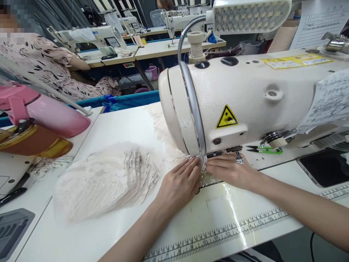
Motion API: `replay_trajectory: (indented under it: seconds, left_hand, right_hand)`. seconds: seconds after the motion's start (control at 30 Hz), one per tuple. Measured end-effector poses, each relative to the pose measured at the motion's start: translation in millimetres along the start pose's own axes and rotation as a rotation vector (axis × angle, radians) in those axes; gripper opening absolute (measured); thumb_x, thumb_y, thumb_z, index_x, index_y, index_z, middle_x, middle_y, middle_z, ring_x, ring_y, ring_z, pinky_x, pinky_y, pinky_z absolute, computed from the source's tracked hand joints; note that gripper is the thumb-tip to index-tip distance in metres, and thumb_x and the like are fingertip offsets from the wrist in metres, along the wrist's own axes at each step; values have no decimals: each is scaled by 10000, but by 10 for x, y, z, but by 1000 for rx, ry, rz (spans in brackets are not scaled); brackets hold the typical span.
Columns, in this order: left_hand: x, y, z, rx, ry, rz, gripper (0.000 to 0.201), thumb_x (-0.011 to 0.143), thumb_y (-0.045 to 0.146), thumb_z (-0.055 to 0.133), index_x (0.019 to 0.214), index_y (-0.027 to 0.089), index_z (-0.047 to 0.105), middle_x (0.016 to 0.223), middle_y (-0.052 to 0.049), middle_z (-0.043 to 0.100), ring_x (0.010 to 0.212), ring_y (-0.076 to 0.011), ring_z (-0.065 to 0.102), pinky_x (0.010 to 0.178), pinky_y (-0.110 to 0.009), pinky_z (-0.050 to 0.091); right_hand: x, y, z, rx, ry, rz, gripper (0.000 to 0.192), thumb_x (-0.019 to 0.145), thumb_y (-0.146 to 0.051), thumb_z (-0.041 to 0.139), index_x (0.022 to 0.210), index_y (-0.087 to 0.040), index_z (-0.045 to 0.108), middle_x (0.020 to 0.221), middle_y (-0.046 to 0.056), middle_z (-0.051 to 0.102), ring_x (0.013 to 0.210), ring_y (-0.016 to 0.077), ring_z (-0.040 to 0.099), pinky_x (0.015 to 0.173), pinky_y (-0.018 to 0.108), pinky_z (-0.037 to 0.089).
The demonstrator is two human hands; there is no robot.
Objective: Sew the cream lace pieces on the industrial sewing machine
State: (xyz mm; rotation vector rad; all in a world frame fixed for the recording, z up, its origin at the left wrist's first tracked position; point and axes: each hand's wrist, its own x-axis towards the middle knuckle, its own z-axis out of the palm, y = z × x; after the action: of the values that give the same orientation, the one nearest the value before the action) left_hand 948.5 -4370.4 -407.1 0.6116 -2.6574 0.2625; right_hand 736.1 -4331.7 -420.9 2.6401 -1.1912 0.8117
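A white sewing machine [245,105] stands over the work, its needle area just behind my fingertips. My left hand [180,180] bends its fingers down onto pale lace fabric [166,134] to the left of the presser foot. From the other side, my right hand [236,170] pinches the edge of a narrow white strip [203,164] at the needle plate. Both sets of fingertips nearly meet there, and the stitching point itself is mostly hidden. A heap of cream lace pieces [103,182] with loose thread ends lies left of my left hand.
Green-handled thread snips [265,150] and a dark phone [327,165] lie right of the machine. A pink bottle [54,109] and an amber container [38,140] stand at left. A printed ruler [218,236] runs along the front edge. A person [49,65] sits beyond, near other machines.
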Motion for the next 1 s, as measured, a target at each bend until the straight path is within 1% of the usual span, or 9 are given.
replay_trajectory:
  seconds: [0.1,0.17,0.3,0.4,0.57,0.67,0.77,0.9,1.0]
  left_hand:
    - [0,12,4,9,-5,-26,222,889,139,433,1017,98,610,1188,-113,652,1084,-191,631,980,-328,516]
    - [1,20,5,15,-3,-36,223,893,137,430,1025,106,607,1190,-113,650,1090,-193,628,980,-333,514]
    - [4,35,16,20,-10,-54,234,909,148,412,1033,109,606,1191,-113,650,1106,-201,619,981,-346,510]
    - [-1,48,36,37,-27,-57,271,912,152,405,1091,94,600,1209,-121,638,1124,-207,608,991,-359,501]
    - [-13,63,68,93,-40,-33,347,913,182,438,1218,77,568,1247,-134,611,1136,-236,599,989,-400,500]
    - [-8,68,68,103,-34,-12,361,914,193,458,1246,96,562,1266,-115,600,1148,-239,591,994,-407,495]
    - [0,71,65,109,-22,4,355,914,202,473,1243,115,572,1264,-100,603,1137,-238,598,1002,-415,487]
    - [8,72,75,112,-17,18,353,911,206,482,1239,116,579,1254,-111,608,1117,-242,610,996,-428,486]
    - [15,74,83,112,-6,10,358,910,208,486,1244,113,573,1252,-115,610,1113,-242,612,992,-430,485]
  right_hand:
    - [0,1,10,10,-7,52,290,885,-23,442,951,-209,654,962,-2,711,866,117,631,802,272,476]
    - [10,4,5,5,-5,53,290,872,-10,452,942,-209,649,964,-14,710,836,107,627,742,254,455]
    - [22,4,-11,-112,94,39,232,879,-60,475,925,-213,644,934,-16,720,768,119,619,607,272,372]
    - [9,-8,-14,-223,135,63,174,902,-136,500,905,-229,647,929,-34,724,721,119,603,634,298,356]
    - [-4,-28,-26,-328,66,125,182,854,-114,564,919,-256,658,968,-64,713,689,126,585,659,319,353]
    - [28,-30,-45,-238,42,188,233,856,-93,527,915,-260,677,896,-33,706,729,144,591,678,314,380]
    - [71,-30,-68,-35,42,294,271,885,-113,469,894,-271,689,840,-21,690,776,152,595,712,306,429]
    - [107,-15,-103,201,41,433,274,912,-176,444,869,-291,689,819,-22,690,787,157,612,726,316,483]
    - [113,11,-116,263,50,459,240,910,-221,466,920,-318,686,848,-18,694,832,176,627,772,349,505]
